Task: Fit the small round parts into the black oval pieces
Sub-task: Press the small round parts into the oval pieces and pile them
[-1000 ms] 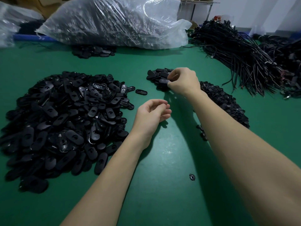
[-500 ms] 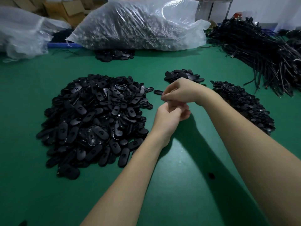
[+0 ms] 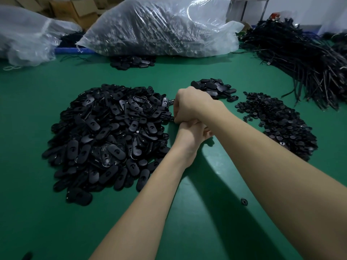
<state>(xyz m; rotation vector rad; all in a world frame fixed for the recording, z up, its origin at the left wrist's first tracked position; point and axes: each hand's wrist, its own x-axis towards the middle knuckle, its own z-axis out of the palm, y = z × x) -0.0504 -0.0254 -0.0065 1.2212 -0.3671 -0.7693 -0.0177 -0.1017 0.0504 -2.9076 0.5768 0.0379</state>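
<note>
Back from the small pile of oval pieces [image 3: 214, 87] beyond it, the curled right hand [image 3: 189, 106] now presses onto the left hand [image 3: 191, 134], their contents hidden, apparently for fitting.

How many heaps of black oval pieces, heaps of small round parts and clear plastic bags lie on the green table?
Heaps of black oval pieces: 3
Heaps of small round parts: 1
Clear plastic bags: 2
Total: 6

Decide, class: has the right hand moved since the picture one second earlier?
Yes. The right hand left the small far pile of ovals and came nearer, meeting the left hand beside the big pile.
</note>
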